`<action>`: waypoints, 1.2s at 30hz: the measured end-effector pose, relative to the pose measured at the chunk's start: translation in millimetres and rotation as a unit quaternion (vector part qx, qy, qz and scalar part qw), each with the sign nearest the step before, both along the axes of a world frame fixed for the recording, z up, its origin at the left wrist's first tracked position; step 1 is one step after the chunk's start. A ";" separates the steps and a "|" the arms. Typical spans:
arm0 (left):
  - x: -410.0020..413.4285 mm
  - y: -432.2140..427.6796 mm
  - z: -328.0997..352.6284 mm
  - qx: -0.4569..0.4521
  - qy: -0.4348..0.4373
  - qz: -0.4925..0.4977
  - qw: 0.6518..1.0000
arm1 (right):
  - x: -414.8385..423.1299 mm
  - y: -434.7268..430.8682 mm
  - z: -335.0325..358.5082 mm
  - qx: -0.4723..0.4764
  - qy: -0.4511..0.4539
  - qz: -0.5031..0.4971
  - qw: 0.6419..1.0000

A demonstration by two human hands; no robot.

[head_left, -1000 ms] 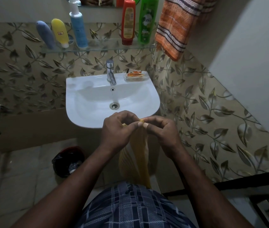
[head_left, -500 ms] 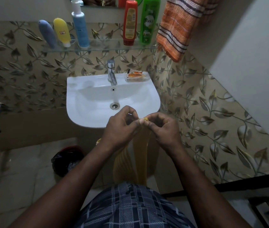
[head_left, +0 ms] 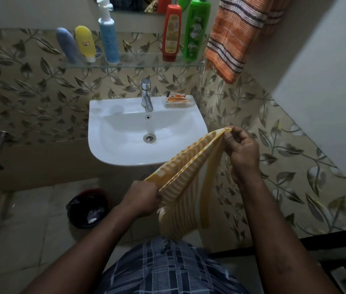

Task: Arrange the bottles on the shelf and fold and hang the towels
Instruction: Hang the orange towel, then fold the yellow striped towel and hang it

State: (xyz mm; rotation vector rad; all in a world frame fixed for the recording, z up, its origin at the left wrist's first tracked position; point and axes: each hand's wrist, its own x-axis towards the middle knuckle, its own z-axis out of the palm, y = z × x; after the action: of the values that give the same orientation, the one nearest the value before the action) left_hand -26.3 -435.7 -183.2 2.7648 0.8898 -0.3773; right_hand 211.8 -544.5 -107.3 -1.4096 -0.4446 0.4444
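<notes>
Two hands on one towel, right in front of the sink (head_left: 112, 149)! Behind the sink, the glass shelf (head_left: 134, 64) carries five bottles upright in a row, and the orange striped towel (head_left: 234, 37) hangs up and to the right of it, already dealt with by the look of it. The yellow striped towel (head_left: 186, 177) stretches across the sink's front right corner, its doubled edge taut while the rest droops below. The right hand (head_left: 243, 151) pinches the upper corner just beyond the sink's right rim; the left hand (head_left: 141, 199) is clenched on the lower end, below the sink's front lip. Best play here, I'd say: keep that edge tight and the layers square before doubling again. Room looks fair below the sink, though the wall sits close on its right.
</notes>
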 end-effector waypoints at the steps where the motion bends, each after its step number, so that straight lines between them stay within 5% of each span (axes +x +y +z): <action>1: -1.1 3.0 -3.2 0.016 -0.003 0.008 1.000 | 4.8 0.3 -1.5 0.001 0.001 -0.004 1.000; 5: -5.9 15.5 -2.1 0.074 -0.041 0.049 0.995 | 22.8 0.2 -11.9 0.002 0.011 -0.035 0.999; 10: -21.8 38.7 -0.5 0.114 -0.187 0.128 0.967 | 33.5 -4.9 -25.1 -0.026 -0.013 -0.046 0.999; 17: -39.0 47.9 -2.0 0.171 -0.322 0.113 0.924 | 36.4 -7.3 -35.9 -0.050 -0.044 -0.062 0.996; 24: -45.0 59.2 11.3 0.233 -0.317 0.172 0.903 | 37.3 -4.0 -49.5 -0.052 -0.036 -0.064 0.996; 29: -54.0 78.7 8.7 0.207 -0.263 0.218 0.917 | 35.1 1.2 -57.0 -0.061 -0.030 -0.051 0.996; 36: -51.9 73.2 16.8 0.026 -0.428 0.266 0.864 | 46.1 1.5 -61.9 -0.074 0.008 -0.078 0.994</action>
State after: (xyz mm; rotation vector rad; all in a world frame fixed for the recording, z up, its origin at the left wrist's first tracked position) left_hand -78.3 -362.5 -166.4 2.1671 1.2889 0.8992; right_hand 258.0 -543.1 -169.3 -1.5697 -0.2906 0.3663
